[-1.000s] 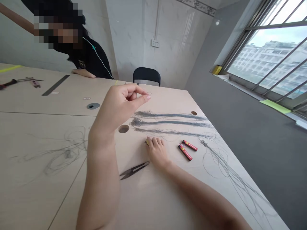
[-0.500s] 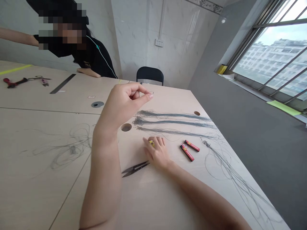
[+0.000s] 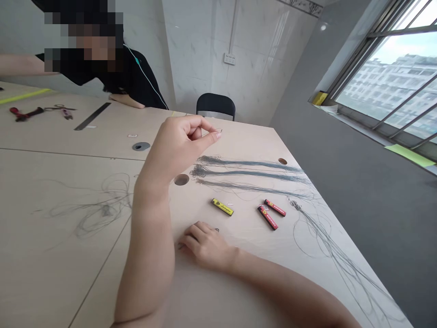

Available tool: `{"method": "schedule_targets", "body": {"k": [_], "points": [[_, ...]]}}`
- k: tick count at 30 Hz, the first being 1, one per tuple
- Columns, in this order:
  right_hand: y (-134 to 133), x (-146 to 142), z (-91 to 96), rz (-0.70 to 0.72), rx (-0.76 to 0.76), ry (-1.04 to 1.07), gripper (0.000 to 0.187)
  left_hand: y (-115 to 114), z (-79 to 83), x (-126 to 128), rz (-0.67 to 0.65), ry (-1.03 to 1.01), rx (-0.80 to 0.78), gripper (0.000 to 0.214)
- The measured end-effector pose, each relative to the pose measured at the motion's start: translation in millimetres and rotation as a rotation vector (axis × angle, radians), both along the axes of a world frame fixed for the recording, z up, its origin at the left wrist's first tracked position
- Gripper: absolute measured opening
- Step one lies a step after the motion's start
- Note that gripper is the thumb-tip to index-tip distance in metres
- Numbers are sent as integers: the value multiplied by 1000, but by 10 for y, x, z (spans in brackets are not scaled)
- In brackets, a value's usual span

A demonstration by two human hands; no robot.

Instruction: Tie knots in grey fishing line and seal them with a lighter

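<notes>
My left hand [image 3: 184, 143] is raised above the table, thumb and forefinger pinched on a fine grey thread end [image 3: 219, 131]. My right hand [image 3: 205, 245] lies low on the table [image 3: 51, 273] near me, fingers curled over the black thread snips [image 3: 216, 230], which it almost hides. A yellow bar [image 3: 221, 207] lies uncovered just beyond it. Two red bars [image 3: 272, 212] sit to the right. Three straight bundles of grey thread [image 3: 246, 175] stretch across the table behind them.
A loose thread tangle [image 3: 99, 212] lies at left, and long threads [image 3: 327, 248] trail off the right edge. A round hole [image 3: 181, 179] and grommet [image 3: 141, 146] mark the table. Another person [image 3: 136, 82] leans at the far side near a ruler [image 3: 92, 116], scissors [image 3: 63, 109] and chair [image 3: 215, 105].
My right hand left the yellow bar, drew back toward me and closed over the thread snips. The left hand stayed raised with its pinch.
</notes>
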State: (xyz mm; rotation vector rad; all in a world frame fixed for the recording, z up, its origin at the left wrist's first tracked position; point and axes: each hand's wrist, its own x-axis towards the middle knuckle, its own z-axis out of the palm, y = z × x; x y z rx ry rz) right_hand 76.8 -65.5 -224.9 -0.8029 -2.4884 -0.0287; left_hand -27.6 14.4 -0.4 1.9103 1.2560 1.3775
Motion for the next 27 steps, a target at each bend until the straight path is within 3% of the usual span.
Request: {"method": "schedule_targets", "body": {"k": [12, 16, 19, 24, 27], "points": [[4, 48, 29, -27, -159, 13, 21, 4, -4, 8, 18, 52, 18, 8], [3, 85, 32, -111, -223, 114, 23, -3, -4, 10, 16, 65, 11, 9], [-11, 116, 71, -92, -266, 204, 20, -4, -5, 5, 20, 65, 19, 9], [34, 179, 245, -167, -322, 528, 21, -17, 10, -14, 56, 76, 26, 10], [239, 242, 536, -239, -453, 744, 19, -29, 24, -23, 86, 84, 16, 10]]}}
